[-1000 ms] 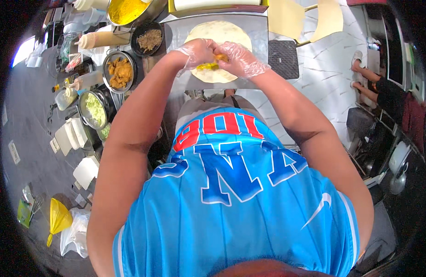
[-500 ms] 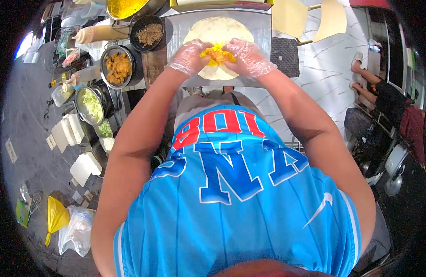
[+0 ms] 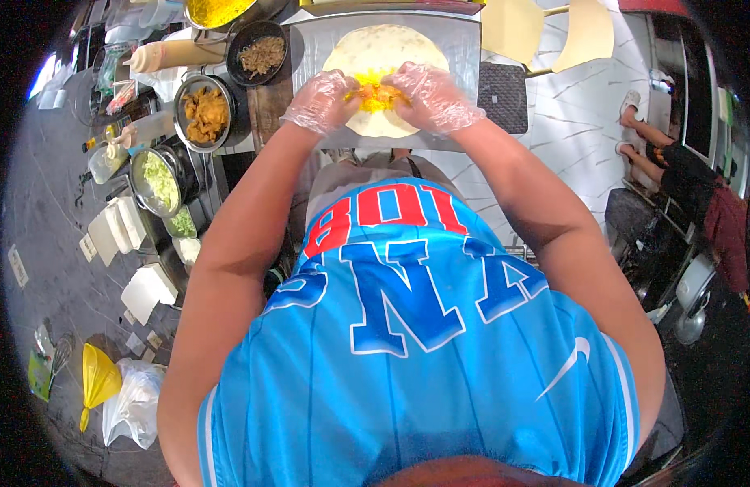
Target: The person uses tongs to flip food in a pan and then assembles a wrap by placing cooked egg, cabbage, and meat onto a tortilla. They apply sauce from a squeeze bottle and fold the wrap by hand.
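Observation:
A round flatbread (image 3: 391,45), probably a tortilla, lies on a grey sheet (image 3: 464,49) in front of me. Yellow filling (image 3: 378,102), grainy like rice, is heaped at its middle with orange-brown meat pieces (image 3: 373,91) on top. Clear plastic gloves cover both hands. From the left, my left hand (image 3: 326,97) is closed, its fingertips pinching at the meat over the heap. My right hand (image 3: 430,95) faces it from the right, fingers curled on the meat too. The gloves partly hide what lies between the fingertips.
At left stand a pan of shredded meat (image 3: 262,58), a bowl of orange-brown fried pieces (image 3: 206,115), a bowl of chopped greens (image 3: 157,180) and a sauce bottle (image 3: 176,54). Yellow food fills a larger pan (image 3: 219,10). Chairs (image 3: 582,36) are at far right; another person's legs (image 3: 641,138) show there.
Both hands have shifted slightly, the left one back and outward. The orange meat between them looks more broken up and spread over the yellow filling.

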Demonstrator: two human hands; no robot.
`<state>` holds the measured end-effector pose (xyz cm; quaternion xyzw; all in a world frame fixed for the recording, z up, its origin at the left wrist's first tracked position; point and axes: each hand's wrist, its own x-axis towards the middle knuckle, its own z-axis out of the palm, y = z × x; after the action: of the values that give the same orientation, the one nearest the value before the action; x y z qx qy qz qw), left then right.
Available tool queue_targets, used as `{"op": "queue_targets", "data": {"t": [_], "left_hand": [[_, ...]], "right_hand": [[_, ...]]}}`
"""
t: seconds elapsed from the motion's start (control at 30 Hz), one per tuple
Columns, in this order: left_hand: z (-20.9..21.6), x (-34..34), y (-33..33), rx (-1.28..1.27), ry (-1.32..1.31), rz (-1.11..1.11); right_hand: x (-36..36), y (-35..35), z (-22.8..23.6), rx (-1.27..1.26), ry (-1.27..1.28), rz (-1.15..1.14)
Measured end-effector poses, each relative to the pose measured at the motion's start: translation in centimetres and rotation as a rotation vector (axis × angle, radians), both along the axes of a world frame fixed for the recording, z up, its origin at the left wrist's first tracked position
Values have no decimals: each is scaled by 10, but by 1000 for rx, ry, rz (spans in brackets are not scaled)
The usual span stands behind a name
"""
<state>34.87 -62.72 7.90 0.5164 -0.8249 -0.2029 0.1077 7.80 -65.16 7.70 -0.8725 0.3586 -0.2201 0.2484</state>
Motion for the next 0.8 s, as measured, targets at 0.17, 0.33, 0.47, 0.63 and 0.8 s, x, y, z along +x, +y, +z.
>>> {"op": "queue_targets", "data": {"t": [0.17,0.33,0.47,0.63,0.8], "left_hand": [[-1,-5,-1,-23,-7,7],[14,-5,-1,0,-15,40],[13,-16,-6,-21,57,-11],[-2,-44,-12,-71,33,-43],[-3,-49,-20,-18,-67,-118]], "right_hand": [[12,-8,-14,57,133,64],[-7,-12,-16,69,80,28],[-22,-9,-15,91,45,79],[-23,-5,-4,120,34,-6],[-18,-4,-16,121,84,-28]]}}
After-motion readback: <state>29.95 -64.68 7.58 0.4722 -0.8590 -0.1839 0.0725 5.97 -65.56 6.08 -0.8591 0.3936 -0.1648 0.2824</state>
